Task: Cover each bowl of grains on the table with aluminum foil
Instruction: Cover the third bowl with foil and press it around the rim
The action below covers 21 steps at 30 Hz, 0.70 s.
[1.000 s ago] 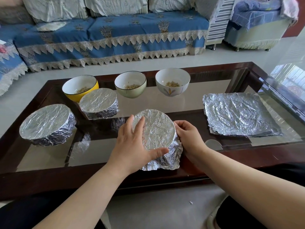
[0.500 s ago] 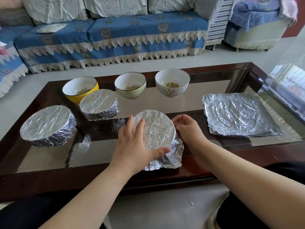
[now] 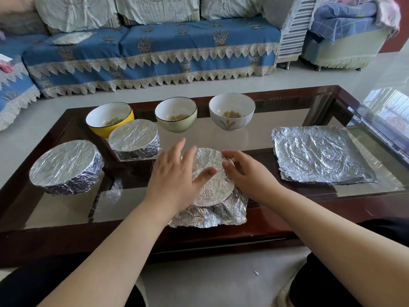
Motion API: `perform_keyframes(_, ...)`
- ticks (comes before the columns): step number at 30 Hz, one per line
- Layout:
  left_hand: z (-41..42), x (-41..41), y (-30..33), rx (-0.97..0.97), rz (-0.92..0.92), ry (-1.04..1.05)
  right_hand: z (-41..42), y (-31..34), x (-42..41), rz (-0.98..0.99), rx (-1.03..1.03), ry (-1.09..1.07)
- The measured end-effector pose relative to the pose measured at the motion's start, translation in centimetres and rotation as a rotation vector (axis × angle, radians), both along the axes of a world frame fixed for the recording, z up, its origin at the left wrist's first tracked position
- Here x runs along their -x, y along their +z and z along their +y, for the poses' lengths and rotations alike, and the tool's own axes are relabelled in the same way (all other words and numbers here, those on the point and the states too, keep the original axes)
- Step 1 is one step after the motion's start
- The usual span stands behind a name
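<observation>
Foil-covered bowl (image 3: 212, 178) sits at the near centre of the counter (image 3: 309, 209), with both hands on it. Left hand (image 3: 174, 180) lies flat over the left side of the top, fingers straight, thumb pressing the foil face; released, not gripping. Right hand (image 3: 245, 173) is at the right rim, fingers lightly curved and touching the foil edge, holding nothing. Foil skirt below the rim flares out loose and crumpled on the near side, so the wrap looks unfinished.

Left of it, two wrapped bowls: a large one (image 3: 66, 167) at far left, a smaller one (image 3: 135, 138) behind. Along the far edge are three uncovered bowls with grains: yellow bowl (image 3: 106, 120), green bowl (image 3: 176, 115), white bowl (image 3: 232, 111). Spare foil sheets (image 3: 318, 156) lie flat at the right.

Risks, as judged: pressing down on the top could dent or tear the thin foil; leaving the skirt loose may let the cover lift off; tucking one-handed could slide the bowl on the glass toward the near edge.
</observation>
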<state>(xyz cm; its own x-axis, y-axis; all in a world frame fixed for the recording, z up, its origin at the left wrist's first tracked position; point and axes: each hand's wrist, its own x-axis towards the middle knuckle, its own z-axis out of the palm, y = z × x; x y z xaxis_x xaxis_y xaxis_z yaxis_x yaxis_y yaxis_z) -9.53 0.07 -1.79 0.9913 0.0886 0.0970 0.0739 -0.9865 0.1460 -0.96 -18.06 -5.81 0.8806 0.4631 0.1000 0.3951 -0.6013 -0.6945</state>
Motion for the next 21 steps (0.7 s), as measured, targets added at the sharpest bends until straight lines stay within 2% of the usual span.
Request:
perform_keyframes(5,0.0,-2.4,-0.1,0.037,0.081,-0.215,-0.3,0.6,0.4,-0.012,0.017,0.029)
perform_keyframes(9,-0.9,-2.1,-0.1,-0.017,0.242,-0.224,-0.7,1.0,0.7,0.024,0.010,0.033)
perform_keyframes(18,-0.4,-1.0,-1.0,-0.046,0.238,-0.238,-1.3,0.9,0.9,0.112,-0.015,0.053)
perform_keyframes(21,-0.3,-0.8,-1.1,-0.040,0.234,-0.227,-1.5,1.1,0.9,0.203,-0.069,0.072)
